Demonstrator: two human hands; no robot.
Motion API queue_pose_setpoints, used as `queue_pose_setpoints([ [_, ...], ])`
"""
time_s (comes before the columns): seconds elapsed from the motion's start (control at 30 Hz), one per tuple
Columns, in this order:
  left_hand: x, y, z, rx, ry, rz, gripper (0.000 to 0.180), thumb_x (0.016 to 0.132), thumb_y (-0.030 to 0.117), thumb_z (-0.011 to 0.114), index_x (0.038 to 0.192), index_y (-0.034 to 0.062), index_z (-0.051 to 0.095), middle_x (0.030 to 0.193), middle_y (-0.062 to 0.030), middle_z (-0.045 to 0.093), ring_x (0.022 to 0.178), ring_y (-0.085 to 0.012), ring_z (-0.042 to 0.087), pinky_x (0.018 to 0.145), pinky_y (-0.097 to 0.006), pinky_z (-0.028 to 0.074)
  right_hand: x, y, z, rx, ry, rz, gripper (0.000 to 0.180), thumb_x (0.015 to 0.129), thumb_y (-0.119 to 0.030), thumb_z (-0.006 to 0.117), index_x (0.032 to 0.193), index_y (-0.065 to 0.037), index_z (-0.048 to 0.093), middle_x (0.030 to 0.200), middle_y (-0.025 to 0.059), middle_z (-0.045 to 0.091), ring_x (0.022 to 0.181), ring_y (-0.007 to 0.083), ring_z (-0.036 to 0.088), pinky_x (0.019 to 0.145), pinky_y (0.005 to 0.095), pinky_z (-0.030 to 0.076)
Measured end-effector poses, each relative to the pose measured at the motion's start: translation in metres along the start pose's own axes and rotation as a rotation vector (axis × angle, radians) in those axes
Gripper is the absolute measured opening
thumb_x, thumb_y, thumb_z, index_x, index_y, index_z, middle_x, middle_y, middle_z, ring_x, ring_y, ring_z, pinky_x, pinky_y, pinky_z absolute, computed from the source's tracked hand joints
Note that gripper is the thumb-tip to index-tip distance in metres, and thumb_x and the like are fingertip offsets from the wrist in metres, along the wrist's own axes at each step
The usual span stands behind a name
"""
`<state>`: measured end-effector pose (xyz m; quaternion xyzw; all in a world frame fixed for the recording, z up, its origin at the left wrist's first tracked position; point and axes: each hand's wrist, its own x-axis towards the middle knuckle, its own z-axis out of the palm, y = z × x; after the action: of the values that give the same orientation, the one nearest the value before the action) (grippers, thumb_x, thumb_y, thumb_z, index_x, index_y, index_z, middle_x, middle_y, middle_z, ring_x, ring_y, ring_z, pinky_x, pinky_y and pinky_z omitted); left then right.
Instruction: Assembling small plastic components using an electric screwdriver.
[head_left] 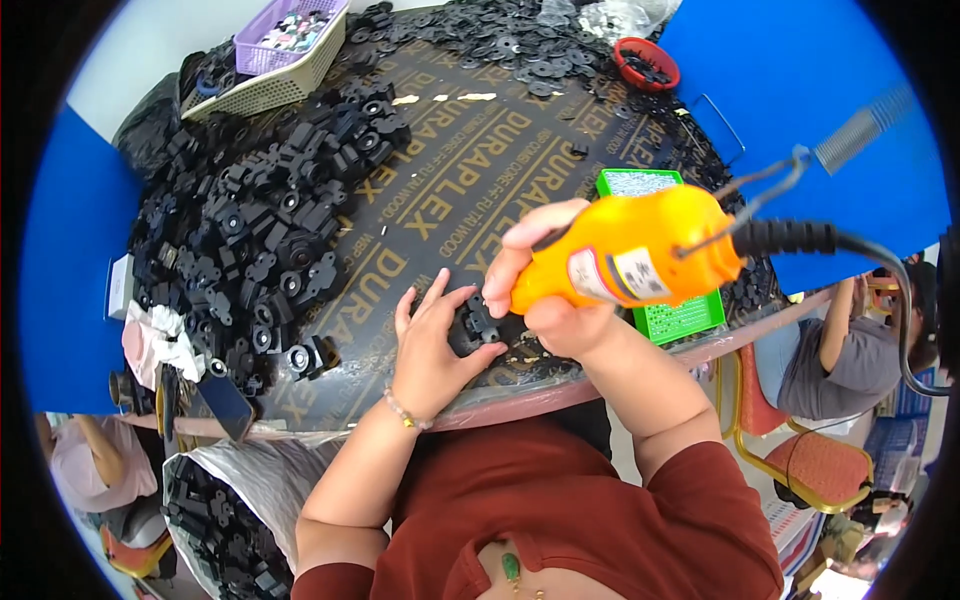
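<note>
My right hand [545,290] grips an orange electric screwdriver [630,255], its body lying sideways with a black cord running off to the right. Its tip points down at a small black plastic part [474,322] on the dark table [470,170]. My left hand [432,345] rests on the table and holds that black part steady from the left, fingers spread around it. The screwdriver's bit is hidden behind my right hand.
A big heap of black plastic parts [260,240] covers the table's left side. A green tray [665,315] sits under the screwdriver. A purple basket [290,35] and red bowl [645,62] stand at the back. Blue panels flank the table. Other people sit at left and right.
</note>
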<state>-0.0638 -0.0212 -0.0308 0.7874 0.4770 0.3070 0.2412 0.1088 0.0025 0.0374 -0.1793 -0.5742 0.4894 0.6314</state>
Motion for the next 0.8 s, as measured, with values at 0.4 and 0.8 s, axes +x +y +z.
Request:
queue_pose_setpoints([
  [0.4, -0.004, -0.005, 0.0, -0.002, -0.065, -0.026, 0.065, 0.069, 0.033, 0.087, 0.121, 0.0052, 0.061, 0.123, -0.0123, 0.065, 0.138, -0.0317, 0.045, 0.115, -0.052, 0.022, -0.001, 0.036, 0.0, -0.019, -0.045, 0.052, 0.053, 0.086, -0.028, 0.079, 0.118, 0.0, 0.048, 0.083, 0.0101, 0.065, 0.073, 0.0154, 0.065, 0.065, 0.0269, 0.054],
  [0.8, -0.003, 0.001, 0.001, 0.005, -0.033, 0.005, 0.065, 0.07, 0.034, 0.086, 0.121, 0.0028, 0.061, 0.119, -0.0143, 0.067, 0.137, -0.0304, 0.047, 0.111, -0.051, 0.026, 0.005, 0.034, 0.004, -0.252, 0.033, 0.171, 0.034, 0.09, -0.015, 0.073, 0.112, 0.0, 0.052, 0.081, 0.0061, 0.063, 0.069, 0.0129, 0.064, 0.066, 0.026, 0.053],
])
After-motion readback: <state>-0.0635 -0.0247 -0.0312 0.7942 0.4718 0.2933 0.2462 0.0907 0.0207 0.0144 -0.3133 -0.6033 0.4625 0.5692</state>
